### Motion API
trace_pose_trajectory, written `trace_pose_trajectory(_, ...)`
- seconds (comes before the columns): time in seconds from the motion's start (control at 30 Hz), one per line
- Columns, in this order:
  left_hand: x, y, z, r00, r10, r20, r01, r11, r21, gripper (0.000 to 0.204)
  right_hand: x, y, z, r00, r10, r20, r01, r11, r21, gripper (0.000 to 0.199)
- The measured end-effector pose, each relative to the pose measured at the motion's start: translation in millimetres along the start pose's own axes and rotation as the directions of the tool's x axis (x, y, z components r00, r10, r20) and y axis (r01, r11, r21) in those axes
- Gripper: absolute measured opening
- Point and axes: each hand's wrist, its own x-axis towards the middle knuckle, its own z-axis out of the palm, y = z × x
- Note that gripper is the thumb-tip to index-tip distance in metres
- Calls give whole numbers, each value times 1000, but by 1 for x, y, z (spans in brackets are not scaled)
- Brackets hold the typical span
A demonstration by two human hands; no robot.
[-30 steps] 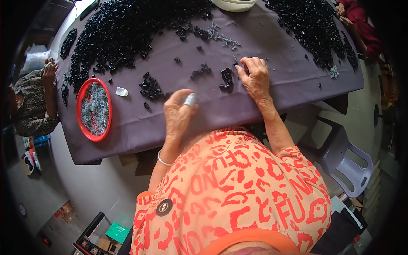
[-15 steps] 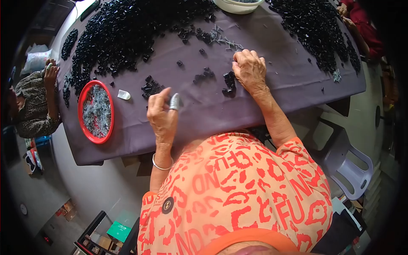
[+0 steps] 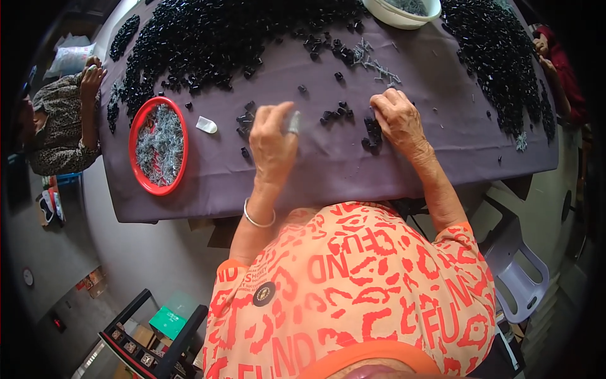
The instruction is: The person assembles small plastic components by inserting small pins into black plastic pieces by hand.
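Observation:
My left hand hovers over the table's near middle, slightly blurred, with a pale cover on one digit. Its fingers curl inward; whatever they hold is hidden. Beside it lies a small group of black plastic pieces. My right hand rests on the cloth to the right, fingertips pinched together, the contents out of sight. A short cluster of black pieces touches or nearly touches its left side. Another little group of black pieces sits between the hands. Thin grey pins lie scattered just beyond the right hand.
A red basin of grey pins stands at the left, near a white finger cover. Large heaps of black pieces spread across the far side. A white bowl is at the back. Other people sit at both ends; a grey chair is at right.
My left hand has moved right and its fingers have drawn in from a more spread pose. My right hand stays by the black cluster. The whole view has shifted a little.

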Motion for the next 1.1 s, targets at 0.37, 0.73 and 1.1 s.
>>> trace_pose_trajectory(0.37,-5,17,37,953,-62,296,54,998,34,26,5,-5,-9,987,94,-132,-50,952,301,11)
trace_pose_trajectory(0.73,21,19,50,974,-59,219,95,982,-161,24,0,-7,-11,977,182,-111,-117,894,433,11)
trace_pose_trajectory(1.1,65,18,55,779,174,603,-197,980,-27,23,-7,-15,-15,965,218,-148,-115,854,508,11)
